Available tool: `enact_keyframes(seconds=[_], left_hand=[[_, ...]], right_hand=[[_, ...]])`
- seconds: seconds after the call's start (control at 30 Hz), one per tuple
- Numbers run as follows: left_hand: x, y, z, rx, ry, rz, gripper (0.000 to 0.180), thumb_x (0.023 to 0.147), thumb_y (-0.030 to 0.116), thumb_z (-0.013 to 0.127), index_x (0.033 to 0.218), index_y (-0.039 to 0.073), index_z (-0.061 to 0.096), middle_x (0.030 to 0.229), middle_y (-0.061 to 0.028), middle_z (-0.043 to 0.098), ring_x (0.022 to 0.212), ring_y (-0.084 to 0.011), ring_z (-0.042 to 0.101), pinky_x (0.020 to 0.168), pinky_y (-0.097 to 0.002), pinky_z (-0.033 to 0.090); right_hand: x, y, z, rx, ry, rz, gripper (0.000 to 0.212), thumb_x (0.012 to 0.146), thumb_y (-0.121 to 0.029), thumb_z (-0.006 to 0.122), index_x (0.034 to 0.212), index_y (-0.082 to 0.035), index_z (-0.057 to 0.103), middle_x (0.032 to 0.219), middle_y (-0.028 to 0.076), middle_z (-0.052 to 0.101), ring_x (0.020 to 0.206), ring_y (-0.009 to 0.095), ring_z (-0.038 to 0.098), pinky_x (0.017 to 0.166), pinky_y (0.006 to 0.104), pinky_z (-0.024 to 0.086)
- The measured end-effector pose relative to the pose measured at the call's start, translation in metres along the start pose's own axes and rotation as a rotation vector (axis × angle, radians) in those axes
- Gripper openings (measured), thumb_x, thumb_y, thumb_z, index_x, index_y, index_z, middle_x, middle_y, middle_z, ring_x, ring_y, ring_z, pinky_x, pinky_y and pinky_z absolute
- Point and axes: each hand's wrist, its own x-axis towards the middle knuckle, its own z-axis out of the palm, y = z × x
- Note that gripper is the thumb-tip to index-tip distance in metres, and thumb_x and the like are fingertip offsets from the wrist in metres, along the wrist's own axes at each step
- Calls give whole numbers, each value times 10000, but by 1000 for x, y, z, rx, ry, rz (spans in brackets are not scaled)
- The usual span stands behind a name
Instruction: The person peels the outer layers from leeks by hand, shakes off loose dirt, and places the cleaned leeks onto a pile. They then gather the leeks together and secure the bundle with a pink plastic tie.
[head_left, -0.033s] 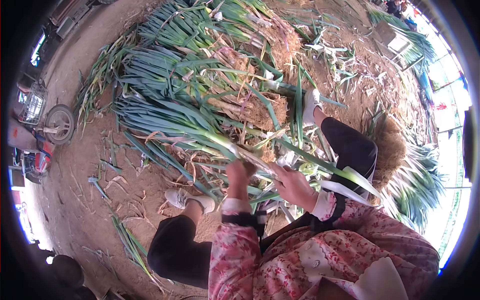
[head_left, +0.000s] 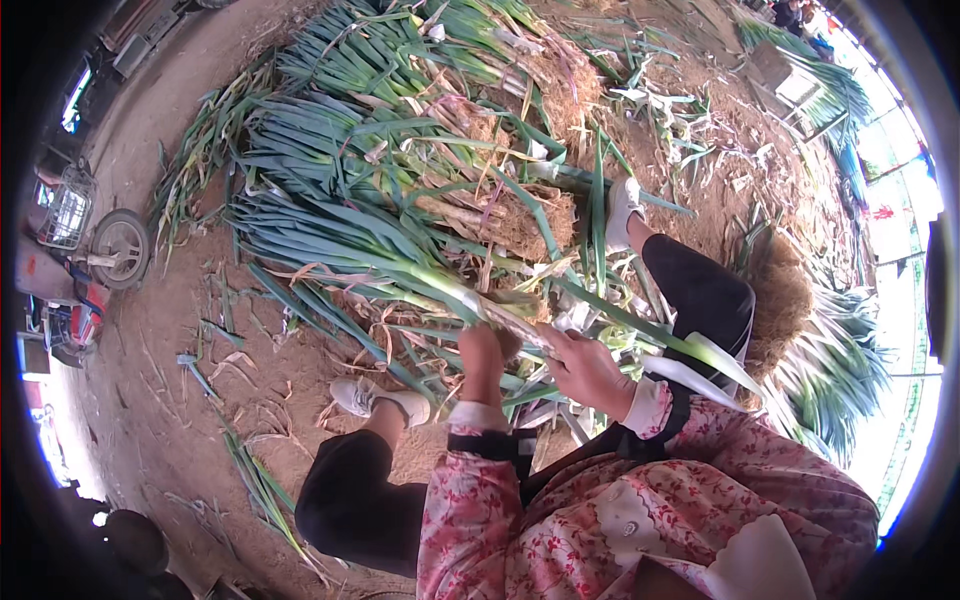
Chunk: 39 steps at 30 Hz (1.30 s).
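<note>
Leek stalk [head_left: 500, 305] unmoved, left hand [head_left: 482, 352] and right hand [head_left: 585, 368] still gripping it

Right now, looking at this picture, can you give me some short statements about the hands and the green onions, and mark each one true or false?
1. Both the left hand and the right hand grip the same green onion stalk. True.
2. The pile of green onions lies on a metal table. False: it lies on the dirt ground.
3. The person wears white shoes. True.
4. Both hands wear thick rubber gloves. False: they are bare, with floral sleeves behind the wrists.
5. A wheeled vehicle stands at the left edge. True.
</note>
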Motion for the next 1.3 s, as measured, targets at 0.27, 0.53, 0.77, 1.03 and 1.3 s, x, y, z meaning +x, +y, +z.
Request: enact_keyframes(seconds=[0.27,0.53,0.77,1.03,1.3], left_hand=[[-117,-18,21,1032,-964,729,166,586,135,625,707,23,610,728,-181,597,659,-328,585,628,-386,473],[-41,39,-65,1134,-233,802,168,792,188,479,856,48,545,810,-136,572,806,-292,565,650,-392,433],[-22,157,-141,-639,-499,135,552,850,438,437,1134,-31,376,1064,-173,484,904,-262,540,848,-355,433],[-59,235,-171,-833,-411,554,336,829,365,524,941,49,500,753,-57,510,653,-123,516,550,-241,451],[-55,246,-224,-1023,-498,467,490,817,478,475,1021,33,500,749,-29,505,637,-94,512,538,-223,463]], right_hand=[[34,2,-17,80,39,122,411,710,-58,495,1120,-36,473,758,207,577,647,340,581,609,403,471],[13,-27,-55,301,-71,-134,452,739,-57,564,1165,34,443,1015,207,566,847,274,608,706,309,490],[-47,-54,-84,314,-253,-216,479,724,-28,597,1175,20,441,998,178,582,869,273,602,721,328,497],[-27,-33,-67,256,-195,-610,429,828,-211,539,1190,-13,422,1073,182,511,1017,281,503,857,352,415],[36,-108,-19,1093,-1000,24,534,918,-428,240,1088,1,509,961,117,577,873,164,550,808,264,433]])
